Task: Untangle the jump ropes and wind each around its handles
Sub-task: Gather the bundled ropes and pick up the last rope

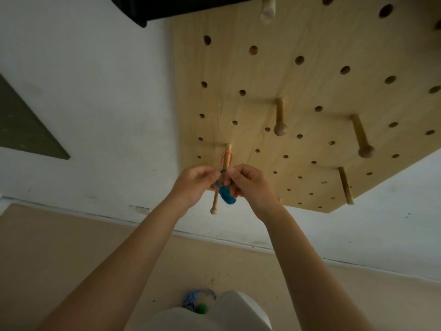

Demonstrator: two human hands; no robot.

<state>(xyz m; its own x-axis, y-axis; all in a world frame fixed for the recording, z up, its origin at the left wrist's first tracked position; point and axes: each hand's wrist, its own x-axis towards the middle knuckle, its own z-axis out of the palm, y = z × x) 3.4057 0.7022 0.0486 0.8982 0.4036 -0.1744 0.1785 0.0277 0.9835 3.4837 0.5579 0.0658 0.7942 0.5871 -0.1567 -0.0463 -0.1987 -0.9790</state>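
Wooden pegboard (298,96) on white wall (95,80)

no readable txt, labels, brands, nos. or signs anywhere

Both hands are raised together before a wooden pegboard (298,96) on a white wall. A thin green cord (223,171) is pinched between the left hand (194,185) and the right hand (250,185). A blue bundle (226,195) is held just below the fingers, beside a wooden peg (218,194). An orange band (225,156) is looped on the peg above the hands. Blue and green items (196,301) lie on the floor far below.
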